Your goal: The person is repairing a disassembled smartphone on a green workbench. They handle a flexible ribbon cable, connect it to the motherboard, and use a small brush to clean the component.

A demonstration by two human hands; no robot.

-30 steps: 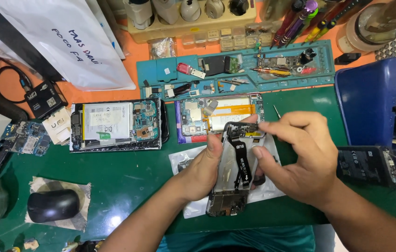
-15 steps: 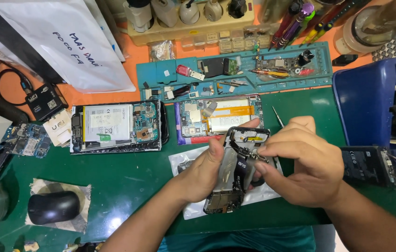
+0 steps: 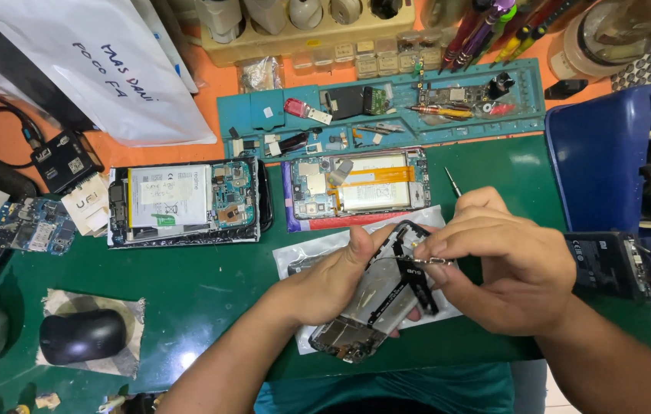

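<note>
Phone frame (image 3: pixel 375 303) held up over the green mat (image 3: pixel 210 284).
Left hand (image 3: pixel 333 284) grips it; right hand (image 3: pixel 509 264) pinches tweezers (image 3: pixel 429 261) shut.

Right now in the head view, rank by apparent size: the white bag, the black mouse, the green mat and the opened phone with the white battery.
1. Green mat
2. White bag
3. Opened phone
4. Mouse
The bag runs off the frame, so its full size is unsure.
</note>
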